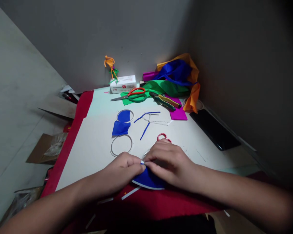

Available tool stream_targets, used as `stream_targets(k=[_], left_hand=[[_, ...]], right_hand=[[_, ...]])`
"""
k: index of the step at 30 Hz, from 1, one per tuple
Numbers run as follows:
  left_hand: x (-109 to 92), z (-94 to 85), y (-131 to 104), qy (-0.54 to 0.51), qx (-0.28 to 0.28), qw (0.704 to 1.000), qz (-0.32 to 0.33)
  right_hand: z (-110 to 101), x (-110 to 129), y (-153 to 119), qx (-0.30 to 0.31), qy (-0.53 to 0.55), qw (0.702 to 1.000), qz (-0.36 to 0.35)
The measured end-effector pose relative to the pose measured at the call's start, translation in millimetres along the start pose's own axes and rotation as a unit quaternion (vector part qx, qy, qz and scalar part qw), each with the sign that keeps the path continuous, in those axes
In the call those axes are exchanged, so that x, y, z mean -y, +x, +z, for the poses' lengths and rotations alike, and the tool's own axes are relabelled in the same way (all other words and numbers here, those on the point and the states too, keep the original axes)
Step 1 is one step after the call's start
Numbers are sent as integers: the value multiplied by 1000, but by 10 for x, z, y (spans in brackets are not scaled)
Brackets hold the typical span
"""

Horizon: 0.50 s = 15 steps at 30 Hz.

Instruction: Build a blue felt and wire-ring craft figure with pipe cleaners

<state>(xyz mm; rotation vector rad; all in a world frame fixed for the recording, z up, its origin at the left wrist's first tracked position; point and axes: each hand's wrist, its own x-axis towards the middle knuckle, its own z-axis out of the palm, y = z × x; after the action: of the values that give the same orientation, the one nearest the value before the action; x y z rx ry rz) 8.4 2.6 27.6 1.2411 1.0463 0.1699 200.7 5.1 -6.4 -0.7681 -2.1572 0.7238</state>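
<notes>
My left hand (pixel 127 167) and my right hand (pixel 169 162) meet near the table's front edge. Both pinch the top of a blue piece (pixel 147 178) with a white strip along its curved lower edge. A small white bit shows between the fingertips. Behind my right hand, red-handled scissors (pixel 162 136) are partly covered. Further back rests a wire figure (pixel 148 122) with blue-wrapped limbs. To its left are a roll ring over blue material (pixel 124 116), a blue scrap (pixel 120 128) and a larger ring (pixel 112 149).
Large scissors (pixel 136 94), pliers (pixel 164 101) and a white box (pixel 123 84) bearing small figures (pixel 109 63) are at the back. Green (pixel 158 87), blue (pixel 177 71) and orange cloth (pixel 195 94) lie by the wall. A black phone (pixel 213 130) is at right.
</notes>
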Motion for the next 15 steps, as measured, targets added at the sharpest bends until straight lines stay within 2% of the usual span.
stream_targets(k=[5,8,10,12,15], left_hand=[[-6,6,10,12,3,1000,-5],[35,14,14,27,3,999,-21],[66,16,14,33,9,999,-30],[81,14,8,38,17,998,-39],[57,10,-12,51,21,997,-61]], right_hand=[[-18,22,2,24,16,999,21],[-25,38,15,59,69,992,92],[-26,38,27,86,148,971,165],[-27,30,37,110,234,938,232],[-37,11,45,128,305,896,296]])
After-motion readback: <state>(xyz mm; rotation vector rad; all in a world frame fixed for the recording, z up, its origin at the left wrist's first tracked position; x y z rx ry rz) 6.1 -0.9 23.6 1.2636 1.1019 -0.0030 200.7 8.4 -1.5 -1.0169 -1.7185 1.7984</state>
